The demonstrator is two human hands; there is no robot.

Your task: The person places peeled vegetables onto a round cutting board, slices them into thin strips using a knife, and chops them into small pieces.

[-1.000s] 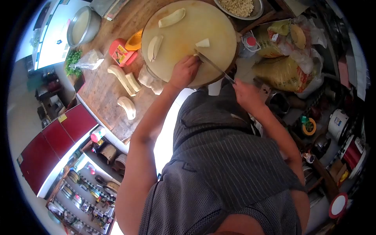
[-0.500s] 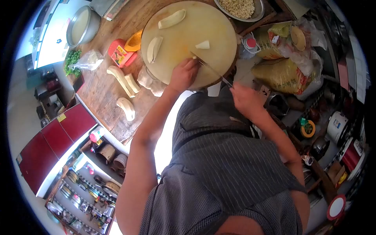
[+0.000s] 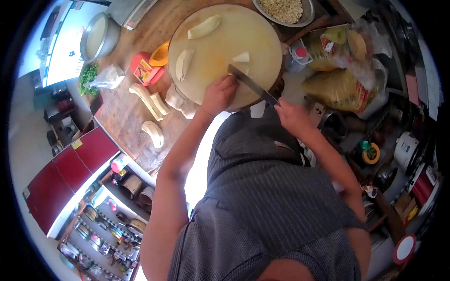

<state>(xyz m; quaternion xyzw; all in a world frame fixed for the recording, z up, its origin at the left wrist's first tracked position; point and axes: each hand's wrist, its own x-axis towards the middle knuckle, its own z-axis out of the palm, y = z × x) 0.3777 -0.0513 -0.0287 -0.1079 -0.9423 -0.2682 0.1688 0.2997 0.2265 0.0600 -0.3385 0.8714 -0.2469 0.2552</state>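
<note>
- Knife point(image 3: 253, 85): located over the lower right part of the round cutting board point(image 3: 225, 44), upper centre of the frame. Its long axis runs diagonally; the tip points to the upper left and the handle end to the lower right.
- Right hand point(image 3: 294, 117): closed around the knife handle, right of the board.
- Left hand point(image 3: 219, 93): fingers bent together at the lower edge of the board, close beside the blade. Whether the fingertips grip anything cannot be told.
- White wedge point(image 3: 242, 57): flat on the board, above the blade; long axis roughly level, narrow end toward the left of the frame.
- Upper peeled piece point(image 3: 204, 27): on the board, upper left part; long axis rises from lower left to upper right.
- Left peeled piece point(image 3: 184, 64): near the left rim of the board; long axis close to vertical, top leaning right.
- Difference from the previous frame: the blade shows a broad, dark side face, where it showed a thin, bright line. The pale bit at the left fingertips is no longer visible. The white wedge and both peeled pieces keep their places on the board.
</note>
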